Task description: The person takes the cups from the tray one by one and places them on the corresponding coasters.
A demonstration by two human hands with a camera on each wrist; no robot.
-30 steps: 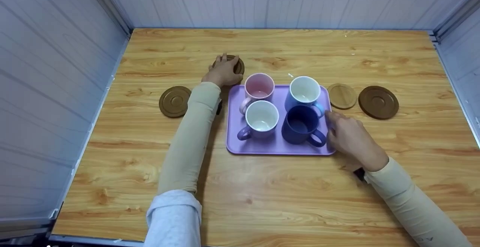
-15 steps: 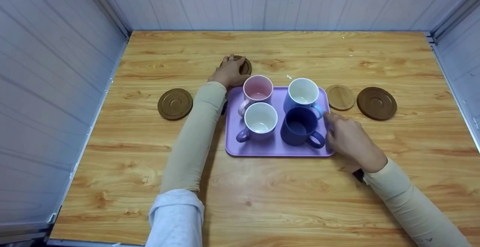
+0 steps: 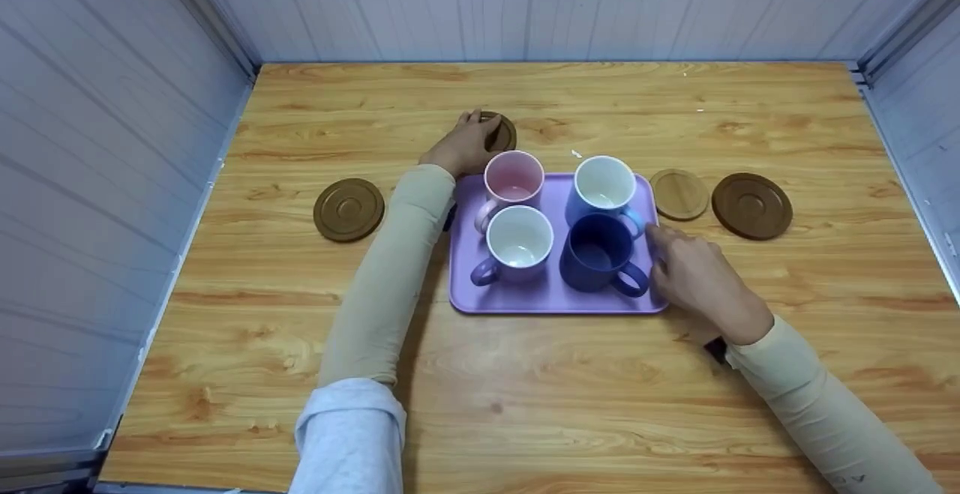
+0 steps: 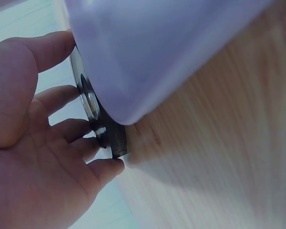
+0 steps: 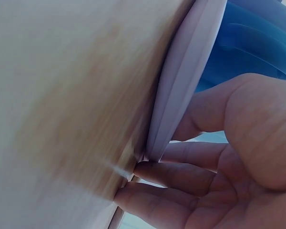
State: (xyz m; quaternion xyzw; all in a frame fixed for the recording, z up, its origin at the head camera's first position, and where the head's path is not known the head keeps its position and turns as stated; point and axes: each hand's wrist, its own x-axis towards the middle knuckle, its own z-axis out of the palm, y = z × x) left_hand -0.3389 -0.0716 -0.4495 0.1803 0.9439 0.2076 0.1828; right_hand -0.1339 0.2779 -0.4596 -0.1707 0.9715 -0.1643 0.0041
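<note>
Two edgewise grips suit: likely light, stiff coaster (image 3: 505, 135) under the left hand (image 3: 465, 145), tray (image 3: 547, 302) beside the right hand (image 3: 697, 275).

We cannot see part of the far brown coaster (image 3: 506, 134) behind the left hand (image 3: 463, 145) or the base of the light blue mug (image 3: 604, 183) behind the dark blue mug (image 3: 598, 258), find the purple tray (image 4: 143, 52) cut off by the left wrist view's top edge, and cannot read the tiny sleeve marks (image 3: 857, 478).
</note>
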